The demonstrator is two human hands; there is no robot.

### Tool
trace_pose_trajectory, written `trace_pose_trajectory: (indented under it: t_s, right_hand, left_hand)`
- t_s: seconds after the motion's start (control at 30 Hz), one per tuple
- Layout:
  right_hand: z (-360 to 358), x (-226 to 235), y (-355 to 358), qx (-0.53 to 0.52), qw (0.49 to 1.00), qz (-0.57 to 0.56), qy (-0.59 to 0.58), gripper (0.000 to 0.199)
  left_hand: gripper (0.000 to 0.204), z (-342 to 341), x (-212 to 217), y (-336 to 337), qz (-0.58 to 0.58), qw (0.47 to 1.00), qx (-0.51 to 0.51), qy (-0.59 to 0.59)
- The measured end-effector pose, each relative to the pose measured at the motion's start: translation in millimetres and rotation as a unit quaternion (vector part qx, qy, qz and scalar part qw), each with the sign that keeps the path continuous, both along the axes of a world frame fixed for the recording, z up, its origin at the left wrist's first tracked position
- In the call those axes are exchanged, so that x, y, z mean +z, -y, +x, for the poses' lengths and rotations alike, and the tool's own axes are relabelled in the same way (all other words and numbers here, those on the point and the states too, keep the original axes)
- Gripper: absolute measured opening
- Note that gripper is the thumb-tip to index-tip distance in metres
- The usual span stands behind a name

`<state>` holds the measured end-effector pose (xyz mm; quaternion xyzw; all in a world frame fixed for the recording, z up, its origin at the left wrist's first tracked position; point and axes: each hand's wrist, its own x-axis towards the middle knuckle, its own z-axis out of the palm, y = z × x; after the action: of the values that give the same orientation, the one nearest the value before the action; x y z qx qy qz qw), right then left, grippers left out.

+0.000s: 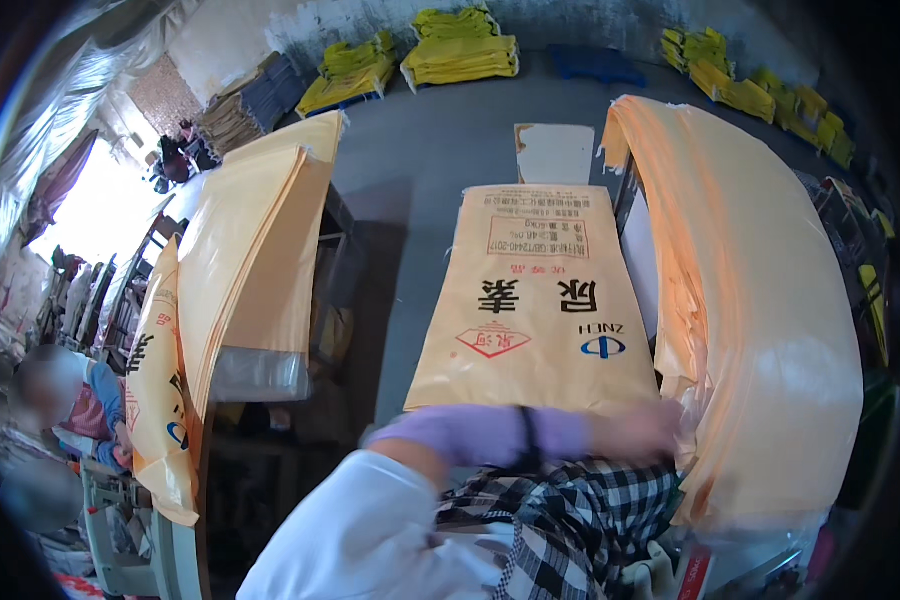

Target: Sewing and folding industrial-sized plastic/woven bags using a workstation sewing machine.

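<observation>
A yellow-orange woven sack (535, 300) lies flat in front of me, printed side up, with a red diamond mark and dark characters. My left forearm, in a purple sleeve cover with a dark band at the wrist, crosses over its near edge toward the right. My left hand (652, 430) is blurred and sits at the near left edge of a tall stack of plain orange sacks (760, 300). Whether its fingers hold a sack cannot be made out. My right hand is out of sight, below my white sleeve and checked black-and-white clothing (570, 520).
Another stack of orange sacks (255, 230) rests on a frame to the left, with a printed sack (160, 380) hanging off its side. A seated person (70, 400) works at far left. Yellow sack piles (460, 50) and a blue pallet (595, 65) stand on the grey floor beyond.
</observation>
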<state>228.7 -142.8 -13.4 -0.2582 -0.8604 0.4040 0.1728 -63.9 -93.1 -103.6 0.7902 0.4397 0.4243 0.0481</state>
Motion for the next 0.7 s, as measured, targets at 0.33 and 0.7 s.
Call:
trace_pose_trajectory:
  t_s: [0.33,0.7]
  right_hand:
    - [36.1,-23.8,43.4,-0.311,0.868,-0.386,-0.023,0.035]
    - [102.3,-115.7,-58.1,-0.516,0.792,-0.233,-0.229,0.025]
  left_hand:
    - [0.012,227.6,-24.6,-122.4,-0.094,0.981,-0.013,-0.167]
    - [0.014,149.5,12.0,-126.3,-0.364,0.876,-0.195,0.250]
